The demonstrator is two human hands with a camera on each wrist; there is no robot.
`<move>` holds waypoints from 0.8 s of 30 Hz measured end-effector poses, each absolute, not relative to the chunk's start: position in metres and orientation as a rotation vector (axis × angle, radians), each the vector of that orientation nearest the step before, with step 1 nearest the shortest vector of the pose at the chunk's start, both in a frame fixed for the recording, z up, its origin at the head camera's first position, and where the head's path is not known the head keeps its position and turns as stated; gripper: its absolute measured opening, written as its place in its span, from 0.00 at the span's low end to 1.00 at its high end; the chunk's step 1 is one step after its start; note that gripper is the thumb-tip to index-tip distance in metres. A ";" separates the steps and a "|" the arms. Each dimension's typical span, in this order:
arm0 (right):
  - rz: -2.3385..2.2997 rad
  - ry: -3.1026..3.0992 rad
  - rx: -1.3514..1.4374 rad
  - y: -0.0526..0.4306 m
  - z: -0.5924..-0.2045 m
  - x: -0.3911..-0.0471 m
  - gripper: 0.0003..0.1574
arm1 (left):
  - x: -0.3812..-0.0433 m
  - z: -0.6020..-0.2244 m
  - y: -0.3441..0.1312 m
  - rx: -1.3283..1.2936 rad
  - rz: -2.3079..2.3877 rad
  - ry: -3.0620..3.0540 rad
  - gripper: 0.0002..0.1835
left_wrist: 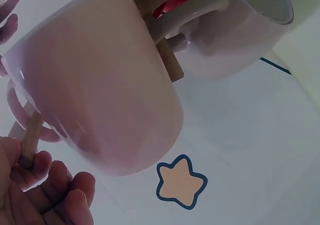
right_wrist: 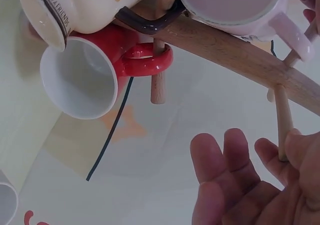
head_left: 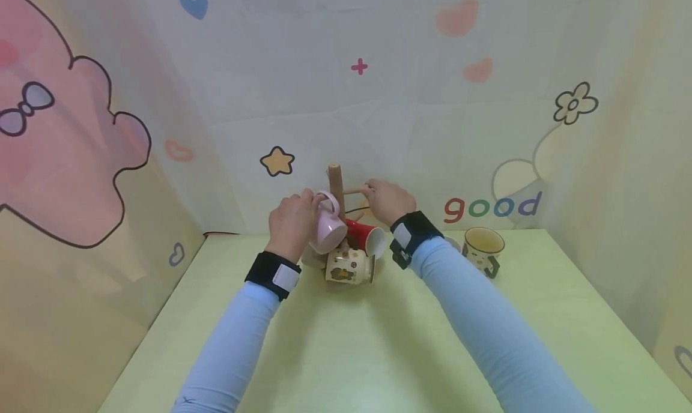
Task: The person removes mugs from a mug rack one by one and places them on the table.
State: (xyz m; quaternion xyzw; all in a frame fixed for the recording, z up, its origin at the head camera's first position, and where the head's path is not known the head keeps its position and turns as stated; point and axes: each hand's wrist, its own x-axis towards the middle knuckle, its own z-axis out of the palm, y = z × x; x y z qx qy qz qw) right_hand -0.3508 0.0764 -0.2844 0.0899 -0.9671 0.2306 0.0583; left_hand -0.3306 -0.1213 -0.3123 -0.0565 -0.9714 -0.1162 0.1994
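A wooden mug tree [head_left: 336, 185] stands at the back of the table, hung with several mugs. My left hand [head_left: 294, 224] pinches the tip of an upper peg [left_wrist: 31, 140]; a pink mug [head_left: 328, 230] hangs by its handle from that peg. On the opposite side, my right hand [head_left: 390, 201] pinches the end of a bare peg [right_wrist: 283, 117] between thumb and forefinger. Lower down hang a red mug [right_wrist: 107, 40] with a white inside and a cream mug [head_left: 348, 267] with a bear print. Another pale pink mug [left_wrist: 225, 40] hangs behind, mostly hidden in the head view.
On the table [head_left: 346, 353] at the right stands a cream patterned mug [head_left: 483, 245] with a dark handle. Beside it, a white mug [head_left: 453, 243] is mostly hidden by my right wrist. A printed curtain [head_left: 405, 125] rises behind the table.
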 end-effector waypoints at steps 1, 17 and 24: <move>0.714 -2.936 0.275 0.077 -0.284 -0.351 0.24 | -0.330 -0.313 -0.121 -0.159 -0.317 -2.710 0.22; 0.738 -2.939 0.297 0.078 -0.285 -0.355 0.25 | -0.324 -0.314 -0.119 -0.196 -0.227 -2.677 0.20; 0.719 -2.948 0.289 0.077 -0.283 -0.352 0.26 | -0.323 -0.314 -0.120 -0.194 -0.235 -2.694 0.20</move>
